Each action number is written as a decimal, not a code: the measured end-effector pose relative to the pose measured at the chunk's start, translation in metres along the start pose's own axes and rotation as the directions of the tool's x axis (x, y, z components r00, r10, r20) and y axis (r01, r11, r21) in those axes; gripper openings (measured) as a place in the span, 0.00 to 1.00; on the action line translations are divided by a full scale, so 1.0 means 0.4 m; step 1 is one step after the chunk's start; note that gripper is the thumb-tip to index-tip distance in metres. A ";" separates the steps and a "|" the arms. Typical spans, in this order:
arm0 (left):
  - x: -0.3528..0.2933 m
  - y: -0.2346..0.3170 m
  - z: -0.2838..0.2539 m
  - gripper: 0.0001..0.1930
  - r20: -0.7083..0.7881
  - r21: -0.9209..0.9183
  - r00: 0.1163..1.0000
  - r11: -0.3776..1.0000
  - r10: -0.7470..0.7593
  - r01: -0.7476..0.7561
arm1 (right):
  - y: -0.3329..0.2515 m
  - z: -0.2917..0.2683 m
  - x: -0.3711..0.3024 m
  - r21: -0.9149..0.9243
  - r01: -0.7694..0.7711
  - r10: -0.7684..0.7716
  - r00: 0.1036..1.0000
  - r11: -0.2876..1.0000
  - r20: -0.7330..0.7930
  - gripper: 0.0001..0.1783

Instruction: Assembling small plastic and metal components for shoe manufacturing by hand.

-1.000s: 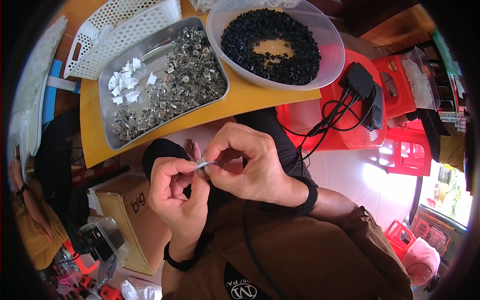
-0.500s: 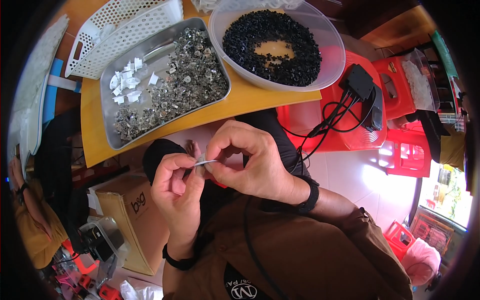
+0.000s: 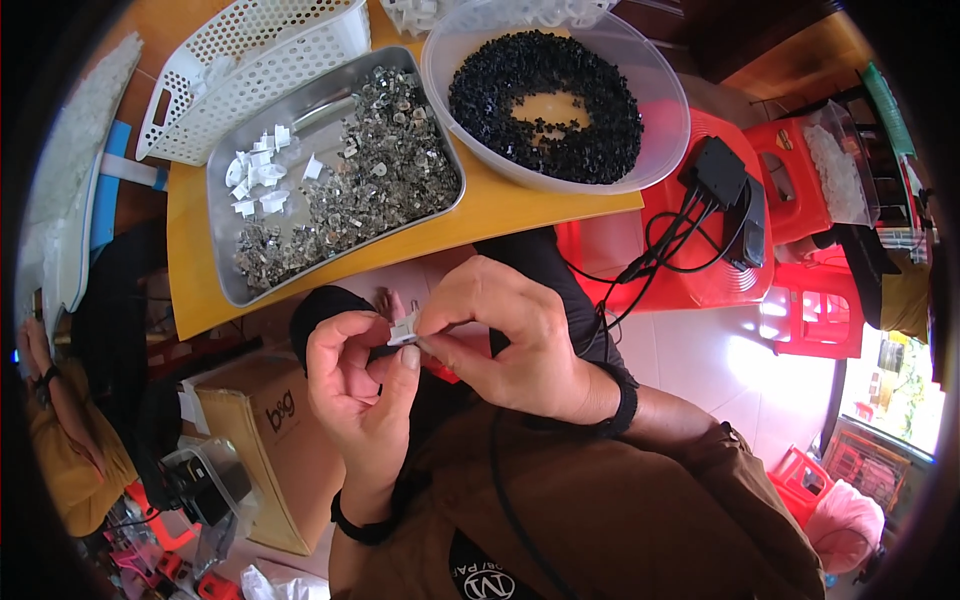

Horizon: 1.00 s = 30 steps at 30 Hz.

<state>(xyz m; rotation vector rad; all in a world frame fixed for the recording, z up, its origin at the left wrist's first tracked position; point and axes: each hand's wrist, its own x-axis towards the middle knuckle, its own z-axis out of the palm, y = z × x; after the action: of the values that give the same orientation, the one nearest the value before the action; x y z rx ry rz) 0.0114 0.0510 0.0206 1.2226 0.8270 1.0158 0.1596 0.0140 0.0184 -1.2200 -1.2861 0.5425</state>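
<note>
Between my two hands, in front of my lap, is a small white plastic fitting (image 3: 403, 330) with narrow prongs pointing up. Thumb and fingers of my left hand (image 3: 355, 375) pinch it from the left and below. From the right, my right hand (image 3: 510, 340) grips its edge with thumb and forefinger. Beyond them a metal tray (image 3: 225, 240) holds a heap of small shiny metal pieces (image 3: 385, 150) and a cluster of similar white fittings (image 3: 262, 172). Right of the tray, a clear round tub (image 3: 655, 150) contains many small black parts (image 3: 545, 100).
A perforated white basket (image 3: 250, 70) stands behind the tray on the yellow table (image 3: 560, 208). On a red stool (image 3: 690, 270) lie a black box (image 3: 718, 168) and cables. A cardboard box (image 3: 265, 440) is at the lower left. Another person's arm (image 3: 65, 405) shows at far left.
The white fitting has turned from nearly edge-on to showing its pronged side. Both hands stay close together, their fingers slightly shifted. The table appears a little lower in view.
</note>
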 end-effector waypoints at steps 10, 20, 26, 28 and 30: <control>0.000 -0.003 -0.008 0.13 0.056 0.191 0.956 0.936 0.290 -0.295 | -0.019 0.010 -0.006 -0.054 0.129 -0.128 0.991 0.990 0.027 0.14; 0.002 0.003 -0.008 0.15 0.068 0.328 0.901 0.843 0.429 -0.426 | -0.011 0.021 -0.006 -0.112 0.288 -0.286 0.958 0.951 0.036 0.17; 0.005 0.008 0.002 0.15 -0.012 0.225 0.915 0.892 0.404 -0.391 | -0.020 0.028 -0.001 -0.069 0.224 -0.224 0.975 0.972 0.011 0.16; 0.005 0.004 -0.005 0.15 0.012 0.220 0.919 0.895 0.394 -0.387 | -0.019 0.029 -0.001 -0.025 0.170 -0.171 0.985 0.985 -0.011 0.15; 0.002 0.003 -0.011 0.14 0.037 0.214 0.923 0.899 0.383 -0.381 | -0.020 0.028 -0.002 0.018 0.054 -0.053 0.998 0.998 -0.032 0.14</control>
<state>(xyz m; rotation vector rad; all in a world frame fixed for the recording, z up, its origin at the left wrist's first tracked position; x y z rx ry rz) 0.0073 0.0534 0.0212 1.6144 0.7304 1.2691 0.1469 0.0149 0.0232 -1.1705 -1.2804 0.4937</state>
